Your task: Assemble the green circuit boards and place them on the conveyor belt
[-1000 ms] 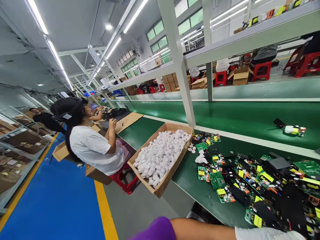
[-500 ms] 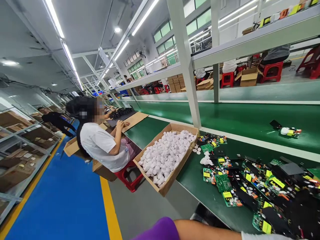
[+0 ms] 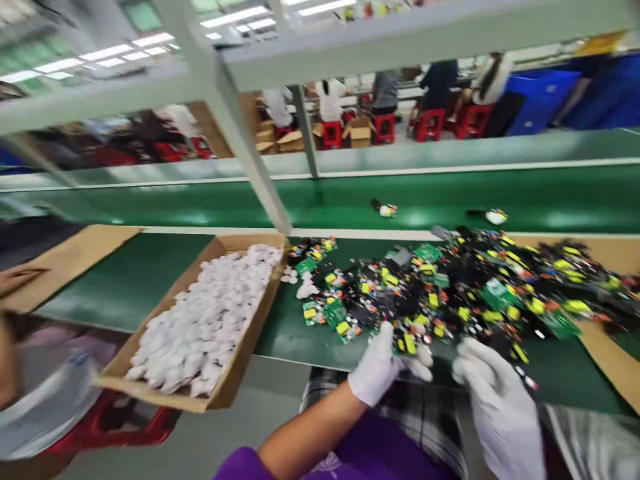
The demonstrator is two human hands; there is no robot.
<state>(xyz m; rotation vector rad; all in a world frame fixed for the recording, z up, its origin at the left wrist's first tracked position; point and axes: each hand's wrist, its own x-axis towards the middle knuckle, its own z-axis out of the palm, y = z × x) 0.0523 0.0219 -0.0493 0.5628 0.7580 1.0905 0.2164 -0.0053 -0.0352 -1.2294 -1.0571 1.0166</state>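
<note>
Both my hands wear white gloves and are at the near edge of the green bench [image 3: 150, 280]. My left hand [image 3: 383, 365] is closed on a small green circuit board [image 3: 406, 344] with a yellow part. My right hand [image 3: 493, 393] is close beside it, to the right, with its fingers curled. What it holds, if anything, is lost in blur. Just beyond both hands lies a wide heap of circuit boards and black parts [image 3: 450, 287]. A cardboard box of white round caps [image 3: 200, 327] overhangs the bench edge to my left.
A grey post [image 3: 250, 167] rises behind the box. Two small assemblies [image 3: 385, 210] lie on the green belt beyond. Cardboard sheets [image 3: 607, 360] lie at the right and far left. A neighbour's sleeve [image 3: 45, 393] and red stool are at the left. People sit on red stools across the line.
My view has swung right and down from the neighbour and aisle to the bench. Both gloved hands have come into sight, the left one now holding a circuit board.
</note>
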